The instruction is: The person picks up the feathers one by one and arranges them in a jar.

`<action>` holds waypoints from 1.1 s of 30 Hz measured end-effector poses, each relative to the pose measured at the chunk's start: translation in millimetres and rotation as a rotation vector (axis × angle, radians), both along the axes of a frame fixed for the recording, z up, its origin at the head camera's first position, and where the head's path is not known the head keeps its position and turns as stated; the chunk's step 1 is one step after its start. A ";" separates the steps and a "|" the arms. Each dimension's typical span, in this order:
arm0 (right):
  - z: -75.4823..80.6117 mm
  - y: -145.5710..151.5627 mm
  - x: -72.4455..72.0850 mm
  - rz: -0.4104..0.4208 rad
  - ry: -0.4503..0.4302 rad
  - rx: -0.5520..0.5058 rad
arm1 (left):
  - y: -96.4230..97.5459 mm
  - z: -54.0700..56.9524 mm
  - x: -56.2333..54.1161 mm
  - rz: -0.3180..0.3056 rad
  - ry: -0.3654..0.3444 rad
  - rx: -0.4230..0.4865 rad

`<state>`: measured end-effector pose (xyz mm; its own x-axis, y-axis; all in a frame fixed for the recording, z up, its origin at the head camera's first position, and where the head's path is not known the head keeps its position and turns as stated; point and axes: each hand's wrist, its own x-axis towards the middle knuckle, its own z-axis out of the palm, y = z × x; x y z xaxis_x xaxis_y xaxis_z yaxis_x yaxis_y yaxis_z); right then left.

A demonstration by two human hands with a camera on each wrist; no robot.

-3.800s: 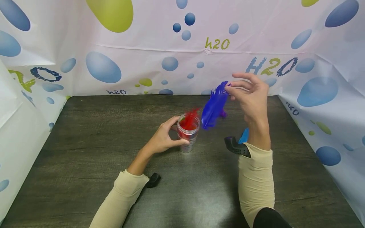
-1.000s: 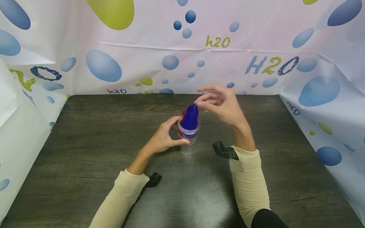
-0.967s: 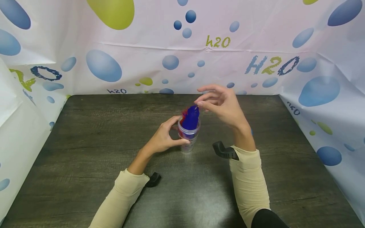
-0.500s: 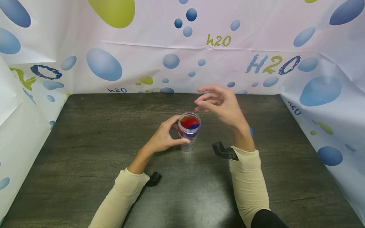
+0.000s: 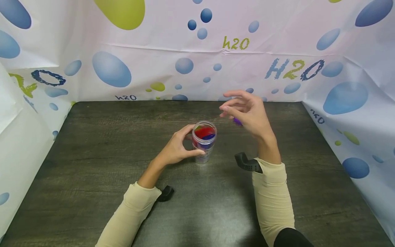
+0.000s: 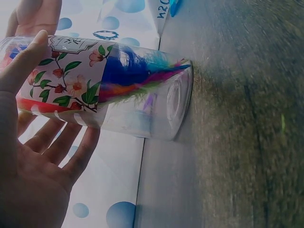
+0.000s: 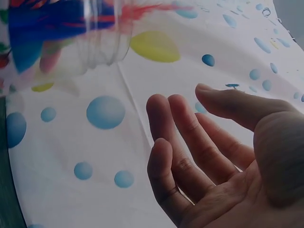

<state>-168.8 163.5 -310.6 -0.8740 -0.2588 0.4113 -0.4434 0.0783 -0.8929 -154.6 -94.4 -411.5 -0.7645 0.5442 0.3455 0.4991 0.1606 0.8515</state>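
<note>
My left hand (image 5: 177, 147) grips a clear jar (image 5: 202, 160) that stands upright on the dark table, thumb and fingers curled round it. Up close in the left wrist view, the jar carries a floral label (image 6: 76, 85), and colourful feathers (image 6: 126, 66) show inside through the clear wall. Red (image 5: 204, 131) and blue feathers (image 5: 208, 137) are visible through the open mouth. To the right of the jar and above it, my right hand (image 5: 251, 113) hangs in the air with fingers loosely bent. Its fingers hold nothing in the right wrist view, where a red feather tip (image 7: 166, 8) sticks out past the rim.
Behind my right hand lies a purple thing (image 5: 237, 121), mostly hidden. A bright blue thing (image 6: 174, 6) shows at the top of the left wrist view. A printed sheet (image 5: 148, 68) with blue and green drops hangs behind the wood-grain table (image 5: 102, 144).
My right hand brought a blue feather over the jar and let it go; it has sunk inside. The hand has then drawn back to the right, uncovering the purple thing. My left hand keeps its hold.
</note>
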 end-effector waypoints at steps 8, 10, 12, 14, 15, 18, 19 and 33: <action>-4.4 12.7 -2.0 -0.060 -0.020 0.045 | 0.5 -0.6 0.7 0.006 -0.007 -0.008; -5.5 17.3 -3.3 -0.078 -0.020 0.051 | 0.3 -0.6 0.9 0.006 -0.009 -0.008; -6.5 22.3 -4.9 -0.102 -0.021 0.065 | -0.1 -1.0 0.6 0.002 -0.010 -0.004; -7.4 27.7 -5.9 -0.132 -0.022 0.079 | -0.5 -1.5 0.2 -0.002 -0.010 0.000; -7.7 30.4 -6.3 -0.146 -0.021 0.088 | -0.6 -1.8 -0.2 -0.005 -0.009 0.003; -9.2 39.4 -7.0 -0.183 -0.018 0.112 | -0.7 -2.1 -0.8 -0.003 -0.005 0.003; -10.0 43.1 -7.5 -0.192 -0.019 0.115 | -0.5 -1.9 -0.9 -0.002 -0.004 0.002; -34.0 94.9 -20.1 -0.374 -0.104 0.328 | 0.7 1.4 0.5 0.007 -0.007 -0.017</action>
